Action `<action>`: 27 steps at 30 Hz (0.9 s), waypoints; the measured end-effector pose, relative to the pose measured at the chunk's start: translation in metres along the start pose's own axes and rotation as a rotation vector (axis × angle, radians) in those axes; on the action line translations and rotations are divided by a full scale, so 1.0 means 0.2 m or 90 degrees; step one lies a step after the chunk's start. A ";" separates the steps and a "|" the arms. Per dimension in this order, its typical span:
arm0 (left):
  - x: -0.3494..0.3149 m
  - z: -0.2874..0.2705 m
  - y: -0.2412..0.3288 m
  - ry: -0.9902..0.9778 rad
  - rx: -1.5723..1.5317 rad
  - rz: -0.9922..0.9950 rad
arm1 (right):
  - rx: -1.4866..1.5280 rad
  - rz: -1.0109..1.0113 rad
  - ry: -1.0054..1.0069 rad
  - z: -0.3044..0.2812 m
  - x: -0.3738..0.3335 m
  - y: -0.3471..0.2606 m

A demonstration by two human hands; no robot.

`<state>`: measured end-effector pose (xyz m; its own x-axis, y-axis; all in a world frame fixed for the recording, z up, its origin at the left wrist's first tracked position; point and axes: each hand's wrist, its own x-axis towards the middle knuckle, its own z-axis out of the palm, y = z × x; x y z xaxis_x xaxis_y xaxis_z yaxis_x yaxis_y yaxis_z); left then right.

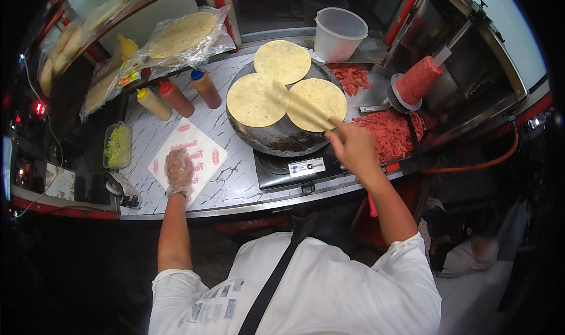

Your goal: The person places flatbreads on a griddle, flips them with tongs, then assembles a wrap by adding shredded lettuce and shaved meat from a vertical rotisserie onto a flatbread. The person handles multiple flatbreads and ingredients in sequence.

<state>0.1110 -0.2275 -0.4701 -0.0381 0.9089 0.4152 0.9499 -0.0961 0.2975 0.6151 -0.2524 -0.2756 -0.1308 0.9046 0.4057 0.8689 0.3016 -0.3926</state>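
My left hand (179, 171), in a clear plastic glove, lies palm down on a white wrapping paper with red print (206, 171). My bare right hand (352, 143) is at the right front edge of a round griddle pan (265, 139). It grips a long tan tool like wooden tongs (303, 108), smeared by motion; its exact kind cannot be made out. The tool reaches over the right flatbread (326, 99) toward the left flatbread (250, 102). A third flatbread (282, 61) lies at the back, partly under the left one.
Three sauce bottles (176, 98) and a tub of shredded greens (118, 146) stand left. Bagged flatbreads (182, 35) sit on a shelf. Right are sliced reddish meat (385, 133), a meat cone on a spit (418, 82) and a plastic bucket (339, 35). A stove (294, 169) supports the pan.
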 end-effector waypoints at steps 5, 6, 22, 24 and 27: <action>0.00 -0.02 0.02 0.007 0.009 0.008 | 0.056 -0.004 -0.049 -0.01 -0.19 0.00; 0.00 -0.02 0.03 0.007 0.009 0.008 | 0.069 0.019 -0.044 -0.03 -0.21 0.00; 0.01 -0.02 0.02 -0.043 0.025 -0.018 | -0.059 0.097 0.052 -0.18 -0.34 0.20; 0.01 -0.01 0.00 -0.061 0.044 -0.032 | -0.004 0.052 0.070 -0.12 -0.30 0.12; 0.00 0.01 -0.02 -0.014 0.047 0.026 | -0.023 -0.004 -0.046 0.04 -0.25 -0.06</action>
<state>0.1080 -0.2256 -0.4721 0.0070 0.9134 0.4069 0.9710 -0.1035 0.2156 0.6071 -0.2995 -0.2979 -0.1689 0.9227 0.3467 0.8843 0.2972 -0.3601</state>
